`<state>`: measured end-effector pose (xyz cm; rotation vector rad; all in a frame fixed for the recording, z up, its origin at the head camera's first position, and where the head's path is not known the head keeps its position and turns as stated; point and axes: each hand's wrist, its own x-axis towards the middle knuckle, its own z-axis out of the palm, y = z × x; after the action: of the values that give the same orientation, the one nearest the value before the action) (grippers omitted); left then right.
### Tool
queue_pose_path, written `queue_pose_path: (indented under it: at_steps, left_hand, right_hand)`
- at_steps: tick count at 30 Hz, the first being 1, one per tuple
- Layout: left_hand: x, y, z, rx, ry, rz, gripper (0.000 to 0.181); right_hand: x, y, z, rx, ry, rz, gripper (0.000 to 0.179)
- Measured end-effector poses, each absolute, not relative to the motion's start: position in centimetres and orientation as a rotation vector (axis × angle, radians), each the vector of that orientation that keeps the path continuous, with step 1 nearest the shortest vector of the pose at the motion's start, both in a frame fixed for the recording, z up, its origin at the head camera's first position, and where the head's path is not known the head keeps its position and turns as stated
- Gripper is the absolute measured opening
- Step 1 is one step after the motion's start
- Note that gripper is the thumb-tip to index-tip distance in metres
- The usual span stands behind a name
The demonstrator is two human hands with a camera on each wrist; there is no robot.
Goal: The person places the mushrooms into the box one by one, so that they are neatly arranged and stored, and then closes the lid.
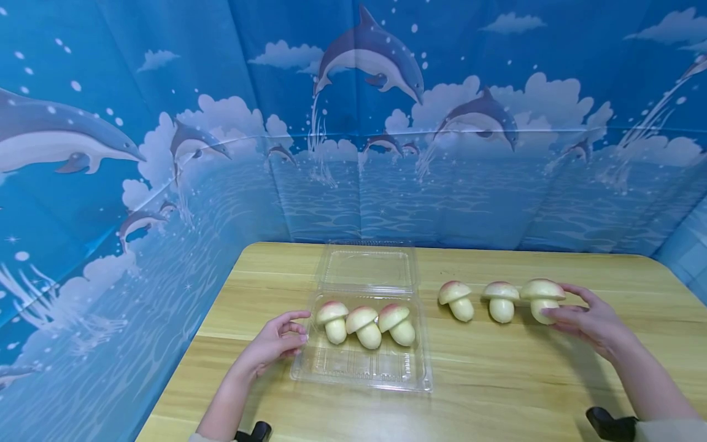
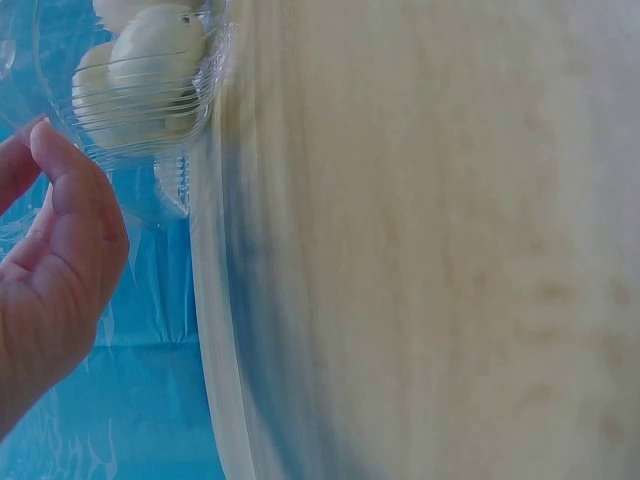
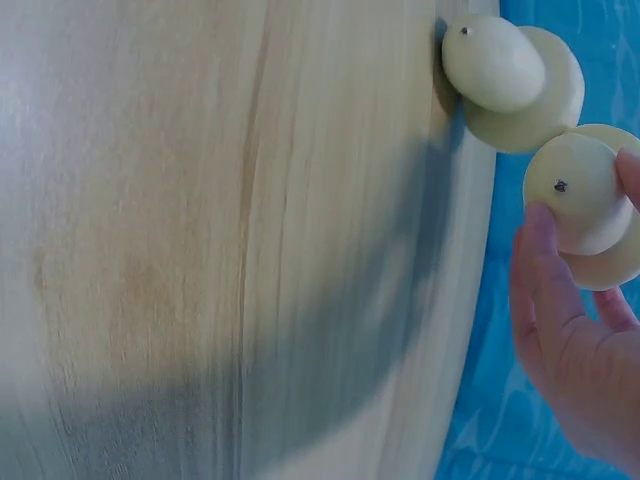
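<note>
My right hand grips the stem of a cream mushroom with a faint pink blush on its cap, thumb and fingers on either side. The dark-marked stem base faces the right wrist view. Close to its left stands a second mushroom, with a third mushroom farther left, tilted. My left hand is at the left rim of an open clear plastic box, fingers loosely bent; whether they touch the rim is hard to tell. Three mushrooms lie in a row inside the box.
The box's hinged clear lid lies back toward the far edge of the wooden table. Behind the table hangs a blue curtain printed with dolphins. A black strap mount shows at the right wrist.
</note>
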<state>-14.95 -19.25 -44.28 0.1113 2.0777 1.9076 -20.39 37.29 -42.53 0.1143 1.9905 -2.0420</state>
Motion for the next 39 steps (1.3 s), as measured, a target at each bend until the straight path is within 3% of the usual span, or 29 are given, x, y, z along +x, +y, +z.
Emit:
queue_pose_path:
  at_steps: [5,22,39]
  left_hand:
    - [-15.0,-19.2,-44.3,0.117,2.082,1.906,0.055]
    - [-15.0,-19.2,-44.3,0.107,2.095,1.903,0.055]
    - [-14.9,-19.3,-44.3,0.11,2.079,1.907,0.056]
  right_hand:
    - [-20.2,36.9,-42.1,0.083,1.986,-2.054,0.046]
    - [-19.2,34.8,-40.6,-0.006,2.169,-1.861,0.052]
    - [-17.7,28.4,-39.8,-0.255,2.1,-1.813,0.054]
